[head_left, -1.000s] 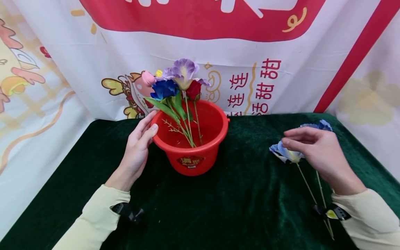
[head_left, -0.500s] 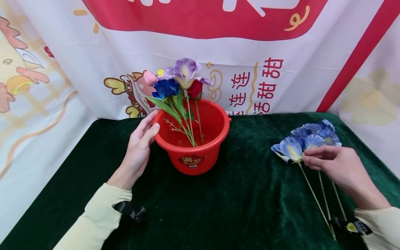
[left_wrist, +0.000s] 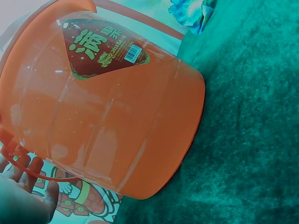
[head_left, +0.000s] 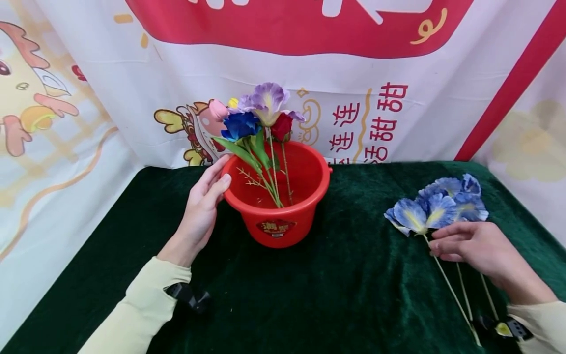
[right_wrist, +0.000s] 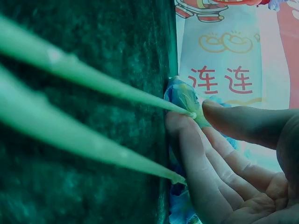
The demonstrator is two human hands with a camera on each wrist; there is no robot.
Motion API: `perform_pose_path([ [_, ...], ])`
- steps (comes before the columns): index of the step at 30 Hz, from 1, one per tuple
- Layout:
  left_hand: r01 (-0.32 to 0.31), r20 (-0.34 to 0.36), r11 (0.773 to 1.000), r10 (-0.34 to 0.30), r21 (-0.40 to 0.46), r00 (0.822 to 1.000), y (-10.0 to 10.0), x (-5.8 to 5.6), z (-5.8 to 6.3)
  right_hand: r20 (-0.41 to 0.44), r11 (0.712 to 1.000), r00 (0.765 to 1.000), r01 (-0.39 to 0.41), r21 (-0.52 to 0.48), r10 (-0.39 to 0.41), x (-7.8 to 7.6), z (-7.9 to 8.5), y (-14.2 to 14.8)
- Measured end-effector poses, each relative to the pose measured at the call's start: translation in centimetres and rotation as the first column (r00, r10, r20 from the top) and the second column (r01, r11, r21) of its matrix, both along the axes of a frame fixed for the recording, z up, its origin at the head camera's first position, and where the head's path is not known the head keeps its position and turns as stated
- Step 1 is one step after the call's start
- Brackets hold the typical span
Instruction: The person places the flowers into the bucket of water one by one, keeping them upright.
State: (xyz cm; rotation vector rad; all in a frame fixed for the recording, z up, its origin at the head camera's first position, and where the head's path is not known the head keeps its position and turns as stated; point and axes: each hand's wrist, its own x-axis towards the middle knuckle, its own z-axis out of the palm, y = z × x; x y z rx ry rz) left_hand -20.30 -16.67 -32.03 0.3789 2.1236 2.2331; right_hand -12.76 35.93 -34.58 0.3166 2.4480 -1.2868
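A red bucket (head_left: 277, 228) stands on dark green cloth with several artificial flowers in it. Among them are a purple flower (head_left: 267, 103), a blue one (head_left: 240, 126) and a red rose (head_left: 282, 128). At the bucket's left side, my left hand (head_left: 196, 211) touches the rim with extended fingers, beside the handle (left_wrist: 60, 178) in the left wrist view. Toward the right lie several pale blue flowers (head_left: 409, 216) on long stems. My right hand (head_left: 482, 250) pinches the nearest one's stem (right_wrist: 117, 91) just below its bloom, thumb and fingertips on either side.
Green cloth (head_left: 336, 295) covers the table, reaching back to a printed white curtain (head_left: 177, 73). Side curtains stand at left and right. A black camera strap (head_left: 187, 297) sits on each wrist.
My right hand has moved down and back from above the blue blooms to the nearest flower's stem, uncovering the blooms. My left hand stays at the bucket. The head view has shifted slightly.
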Motion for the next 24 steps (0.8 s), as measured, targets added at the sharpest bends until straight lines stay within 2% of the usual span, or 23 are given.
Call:
perform_pose_path([
  [4, -0.002, 0.004, 1.000, 0.002, 0.004, 1.000, 0.0, 0.0, 0.0, 0.029, 1.000, 0.999, -0.028, 0.001, 0.028, 0.1, 0.1, -0.3],
  [9, 0.002, 0.012, 1.000, -0.002, 0.001, 1.000, 0.3, -0.2, -0.1, 0.035, 0.999, 0.999, 0.011, 0.037, -0.012, 0.3, 0.0, -0.8],
  [13, -0.005, 0.013, 1.000, 0.005, -0.005, 1.000, 0.2, -0.1, 0.0, 0.007, 1.000, 1.000, 0.012, 0.022, -0.012, 0.2, 0.1, -0.9],
  [20, -0.015, 0.016, 1.000, 0.015, -0.006, 1.000, -0.1, 0.0, 0.0, -0.025, 0.997, 1.000, 0.003, -0.080, -0.005, 0.1, 0.3, -1.0],
  [24, -0.012, 0.010, 1.000, 0.012, -0.003, 1.000, 0.0, 0.0, -0.1, -0.090, 0.995, 0.996, 0.020, -0.096, -0.028, 0.2, 0.2, -1.8],
])
